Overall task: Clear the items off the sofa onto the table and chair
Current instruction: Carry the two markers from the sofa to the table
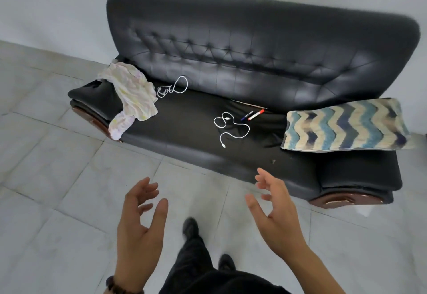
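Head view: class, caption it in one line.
Open left hand and right hand before a sofa strewn with clutter.

left hand (141, 222): empty, fingers spread, palm inward | right hand (273, 210): empty, fingers spread, palm inward

No text, label, brand, number or sign can be read here. The two markers (252, 115) on the sofa (254, 57) have dark print on their barrels, but it is too small and too blurred to read. The pillow (344, 125) has only a zigzag pattern, and the cloth (131, 92) has only pale colours, no letters.
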